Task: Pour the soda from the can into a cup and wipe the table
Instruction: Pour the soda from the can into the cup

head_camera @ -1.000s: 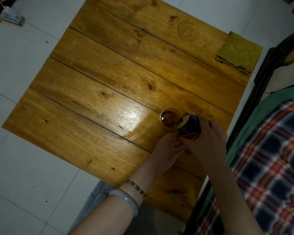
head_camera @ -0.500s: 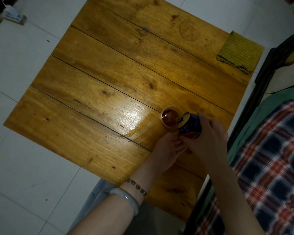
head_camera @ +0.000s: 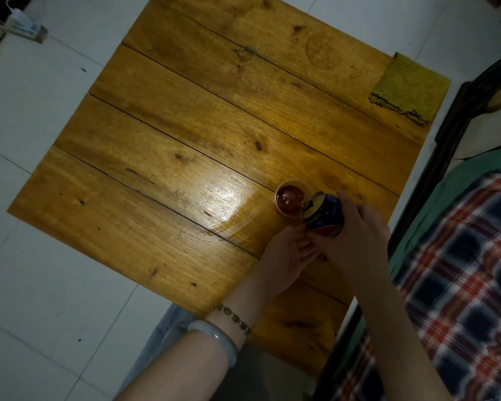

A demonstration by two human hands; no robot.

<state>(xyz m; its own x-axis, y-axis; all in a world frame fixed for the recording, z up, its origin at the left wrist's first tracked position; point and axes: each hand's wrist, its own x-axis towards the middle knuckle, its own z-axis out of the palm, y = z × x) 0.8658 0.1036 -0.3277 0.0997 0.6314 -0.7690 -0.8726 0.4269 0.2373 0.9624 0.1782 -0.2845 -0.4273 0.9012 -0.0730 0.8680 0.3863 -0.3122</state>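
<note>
Tilting over the cup (head_camera: 291,200), the can (head_camera: 324,215) sits wrapped in the right hand (head_camera: 356,235), its mouth at the rim (dark soda inside). The left hand (head_camera: 287,256) curls its fingers against the cup's base on the table (head_camera: 162,169). A cloth (head_camera: 408,91) lies at the far corner.
</note>
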